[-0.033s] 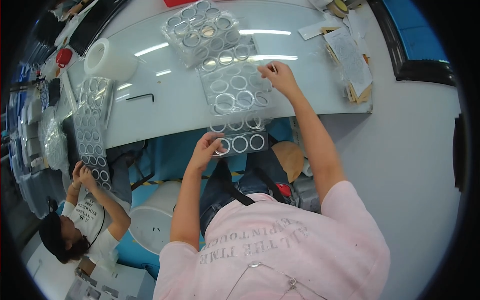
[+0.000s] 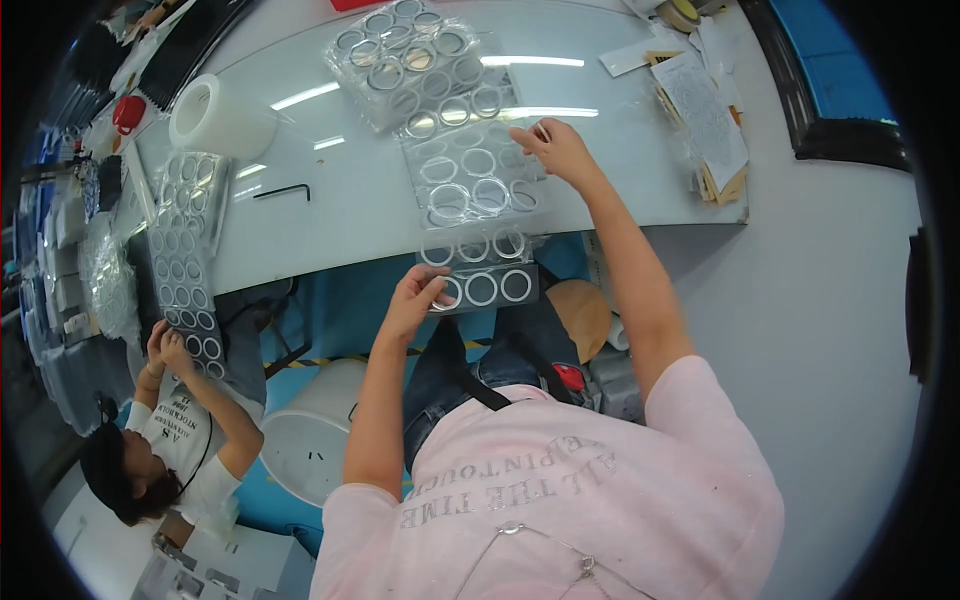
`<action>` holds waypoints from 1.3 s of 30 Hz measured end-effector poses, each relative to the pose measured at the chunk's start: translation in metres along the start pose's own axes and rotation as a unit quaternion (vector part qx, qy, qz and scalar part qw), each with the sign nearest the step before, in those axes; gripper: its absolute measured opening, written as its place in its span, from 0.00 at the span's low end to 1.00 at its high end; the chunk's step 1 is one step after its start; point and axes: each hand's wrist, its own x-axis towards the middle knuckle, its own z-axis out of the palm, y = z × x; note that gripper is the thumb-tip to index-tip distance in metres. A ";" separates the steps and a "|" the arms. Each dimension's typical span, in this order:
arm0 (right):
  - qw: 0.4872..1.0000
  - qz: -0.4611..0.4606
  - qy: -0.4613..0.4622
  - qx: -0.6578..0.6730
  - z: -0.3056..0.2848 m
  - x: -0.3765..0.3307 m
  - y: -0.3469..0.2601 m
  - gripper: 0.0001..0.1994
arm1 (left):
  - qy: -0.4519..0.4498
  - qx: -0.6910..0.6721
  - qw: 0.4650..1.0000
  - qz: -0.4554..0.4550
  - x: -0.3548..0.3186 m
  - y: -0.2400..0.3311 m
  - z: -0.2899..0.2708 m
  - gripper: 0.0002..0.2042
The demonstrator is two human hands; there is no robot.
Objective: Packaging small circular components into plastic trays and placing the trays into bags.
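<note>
A long clear plastic sheet of white rings runs from the table over its near edge toward my lap, the rings in rows of three. At its near end, my left hand is closed on the left edge, its fingertips over the leftmost ring. Farther up and to the right, my right hand is closed in a pinch beside the sheet's far part. Something small and pale shows at its fingers, too small to name. Beyond lies a clear plastic-wrapped stack of ring sheets.
A black hex key and a white roll lie on the glossy white table. Papers and cards sit at the right. At lower left a co-worker handles another ring sheet. A white bin stands below.
</note>
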 end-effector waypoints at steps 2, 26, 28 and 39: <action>0.982 0.109 -0.045 -0.146 0.004 0.005 -0.010 0.29 | 0.005 -0.038 0.998 0.040 -0.003 -0.007 0.002 0.10; 0.928 -0.166 0.294 -0.157 0.036 0.072 0.046 0.15 | 0.181 0.042 0.965 0.185 0.016 -0.009 0.025 0.22; 0.903 -0.204 0.340 -0.166 0.037 0.033 0.024 0.13 | 0.183 0.043 0.966 0.178 0.014 -0.015 0.017 0.22; 0.965 -0.178 0.001 -0.192 0.115 -0.099 0.003 0.13 | 0.159 0.081 0.963 0.200 0.017 -0.023 0.019 0.22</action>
